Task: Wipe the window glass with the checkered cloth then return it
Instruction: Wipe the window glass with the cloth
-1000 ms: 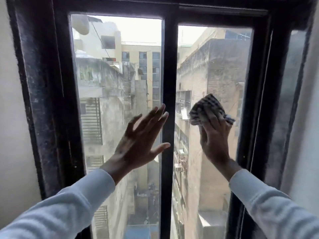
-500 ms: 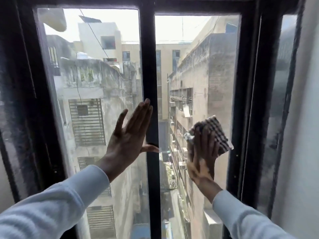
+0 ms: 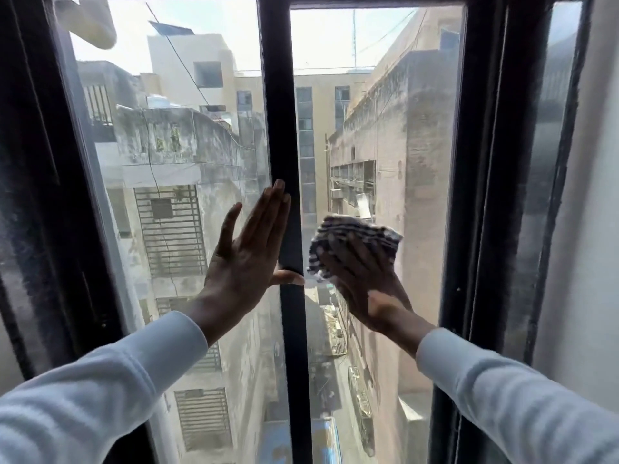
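The window has two glass panes split by a black centre bar [image 3: 279, 128]. My right hand [image 3: 363, 279] presses the black-and-white checkered cloth [image 3: 355, 234] flat against the right pane [image 3: 385, 112], at mid height, close to the centre bar. The cloth bunches above and to the left of my fingers. My left hand [image 3: 249, 256] lies flat with fingers together on the left pane [image 3: 167, 128], its thumb reaching across the centre bar. Both arms wear light sleeves.
A thick black window frame [image 3: 482, 195] borders the glass on both sides, with a narrow side pane [image 3: 549, 162] and a pale wall [image 3: 593, 229] at the right. Buildings and a narrow alley show through the glass.
My right hand slid the cloth down the right pane, then left toward the centre bar. My left hand stayed flat on the left pane. The view shifted downward and closer.
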Demonstrator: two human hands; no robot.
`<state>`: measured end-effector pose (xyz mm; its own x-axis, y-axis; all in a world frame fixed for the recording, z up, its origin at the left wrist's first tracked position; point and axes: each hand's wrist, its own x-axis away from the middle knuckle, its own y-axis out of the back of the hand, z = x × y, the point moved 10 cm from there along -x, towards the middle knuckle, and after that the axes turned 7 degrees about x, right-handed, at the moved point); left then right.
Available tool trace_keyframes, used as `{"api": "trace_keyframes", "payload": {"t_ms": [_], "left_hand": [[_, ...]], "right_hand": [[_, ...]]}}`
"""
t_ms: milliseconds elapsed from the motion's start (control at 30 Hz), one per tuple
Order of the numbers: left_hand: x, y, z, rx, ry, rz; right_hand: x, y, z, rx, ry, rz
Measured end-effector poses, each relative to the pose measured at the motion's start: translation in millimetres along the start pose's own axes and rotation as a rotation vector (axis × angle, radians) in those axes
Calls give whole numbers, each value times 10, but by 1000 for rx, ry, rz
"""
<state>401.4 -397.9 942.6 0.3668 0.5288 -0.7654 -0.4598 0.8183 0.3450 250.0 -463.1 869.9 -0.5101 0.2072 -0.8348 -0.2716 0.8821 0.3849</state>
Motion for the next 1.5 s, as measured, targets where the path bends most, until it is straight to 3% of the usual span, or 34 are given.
{"api": "trace_keyframes", "payload": {"t_ms": [33, 67, 133, 200, 267, 333, 400, 433, 500, 600, 633, 700, 767, 833, 867, 967, 1000, 1067, 1133, 1167, 1300, 1400, 1500], "left_hand": [[6, 6, 10, 19, 2, -4], [7, 8, 20, 33, 3, -7], [14, 1, 43, 34, 9, -8], [13, -7, 29, 36, 13, -2], [16, -25, 4, 51, 26, 7], [20, -23, 1, 46, 37, 16], [23, 1, 1, 34, 42, 14], [28, 13, 10, 33, 47, 18], [34, -2, 26, 61, 54, 23], [31, -17, 39, 96, 68, 47], [45, -12, 39, 97, 83, 56], [63, 7, 42, 125, 118, 85], [70, 50, 52, 243, 138, 124], [80, 122, 60, 396, 147, 140], [107, 185, 75, 488, 165, 118], [332, 329, 248, 970, 400, 65], [438, 267, 266, 1205, 550, 138], [651, 190, 92, 1722, 836, 420], [762, 328, -72, 2080, 974, 633], [761, 414, -60, 2172, 979, 646], [782, 697, 439, 2191, 924, 398], [854, 896, 961, 2039, 870, 109], [996, 1147, 1361, 1786, 808, -106]], "right_hand": [[-343, 125, -179, 50, 27, -47], [-594, 256, -503, 74, -68, -97], [-676, 473, -1204, 25, -473, -218], [-182, 430, -1249, -27, -717, -270], [257, 142, -573, 24, -539, -109], [391, -158, 186, 35, -137, 74], [84, -124, 288, 84, 132, 62], [-113, -24, 164, 141, 165, 20], [-328, 191, -309, 156, 7, -63], [78, 369, -787, 73, -461, -192], [299, 368, -725, 105, -526, -201], [546, 297, -425, 115, -459, -88], [541, 252, -98, -73, -275, 98], [443, 288, 116, -368, -227, 250], [395, 306, 137, -550, -314, 309], [328, 435, 6, -1296, -909, 265], [264, 528, 75, -1585, -1029, 211], [9, 826, 257, -2026, -1011, 150], [-206, 1138, 384, -2166, -925, 128], [-274, 1233, 437, -2164, -896, 144], [-414, 1508, 716, -2005, -776, 310], [-412, 1676, 658, -1693, -821, 245], [-443, 1976, 668, -1621, -838, 141]]}}
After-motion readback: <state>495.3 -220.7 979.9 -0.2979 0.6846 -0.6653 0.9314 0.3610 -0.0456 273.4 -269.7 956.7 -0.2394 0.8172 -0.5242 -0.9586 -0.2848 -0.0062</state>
